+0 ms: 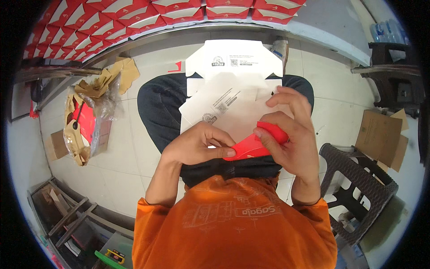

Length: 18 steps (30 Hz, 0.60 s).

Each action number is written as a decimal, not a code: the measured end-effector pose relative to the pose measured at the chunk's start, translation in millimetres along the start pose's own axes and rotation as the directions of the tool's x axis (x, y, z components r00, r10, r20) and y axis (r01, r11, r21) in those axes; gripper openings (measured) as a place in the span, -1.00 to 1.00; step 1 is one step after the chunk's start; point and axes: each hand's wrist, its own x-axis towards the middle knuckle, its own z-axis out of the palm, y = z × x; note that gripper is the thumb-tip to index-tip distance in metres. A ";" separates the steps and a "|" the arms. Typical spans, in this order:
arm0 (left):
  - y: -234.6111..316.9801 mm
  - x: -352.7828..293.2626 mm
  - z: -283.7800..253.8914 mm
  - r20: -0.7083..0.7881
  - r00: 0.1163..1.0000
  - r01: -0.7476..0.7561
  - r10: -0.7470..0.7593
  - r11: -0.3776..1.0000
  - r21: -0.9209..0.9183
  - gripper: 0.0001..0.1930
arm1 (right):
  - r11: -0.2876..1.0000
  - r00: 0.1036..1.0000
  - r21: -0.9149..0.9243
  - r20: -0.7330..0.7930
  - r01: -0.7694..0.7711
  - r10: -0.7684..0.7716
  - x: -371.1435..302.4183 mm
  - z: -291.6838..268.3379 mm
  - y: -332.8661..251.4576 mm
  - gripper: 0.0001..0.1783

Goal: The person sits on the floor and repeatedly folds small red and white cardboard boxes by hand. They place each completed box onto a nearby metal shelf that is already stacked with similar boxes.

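A flat cardboard box blank [242,110], white inside with small dark print, lies tilted across my lap. Its near edge is folded up and shows a red outer side [251,147]. My left hand [197,144] pinches the left end of that red flap, thumb on top. On the flap's right part, my right hand [291,139] grips with thumb and bent forefinger, its other fingers raised and spread. Under this piece and beyond it, another white box blank [251,58] rests over my knees. The undersides of both grips are hidden.
Rows of folded red-and-white boxes [112,24] fill the shelf ahead. An opened brown-paper pack [85,121] with red sheets sits on the floor at left. To the right stand a dark plastic stool [358,188] and a brown carton [380,134]. A wooden rack [67,219] is lower left.
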 end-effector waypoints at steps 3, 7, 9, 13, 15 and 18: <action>-1.2 1.9 2.8 -0.016 0.987 -0.151 0.158 0.966 0.208 -0.86 | 0.995 0.832 0.035 0.547 0.088 -0.093 -2.0 -1.4 -5.4 -0.69; 21.8 8.4 14.4 0.246 0.943 -0.321 0.224 0.804 0.501 -0.72 | 0.997 0.968 -0.013 0.238 0.080 -0.075 -1.9 12.0 -10.3 -0.64; 21.0 7.9 19.3 -0.054 0.948 -0.267 0.312 0.881 0.391 -0.71 | 0.976 0.969 -0.069 -0.120 0.208 -0.215 -2.8 18.9 0.7 -0.62; 24.6 13.3 30.2 -0.621 0.770 -0.412 0.150 0.860 -0.302 -0.76 | 0.906 0.906 -0.046 -0.028 0.422 -0.423 -12.6 21.5 2.8 -0.60; 25.4 15.3 29.9 -0.651 0.753 -0.479 0.095 0.759 -0.442 -0.74 | 0.884 0.886 -0.131 -0.069 0.448 -0.459 -16.0 26.4 11.6 -0.63; 19.6 15.1 21.0 -0.673 0.734 -0.487 0.093 0.763 -0.426 -0.75 | 0.903 0.887 0.008 -0.191 0.429 -0.420 -15.4 16.0 15.8 -0.68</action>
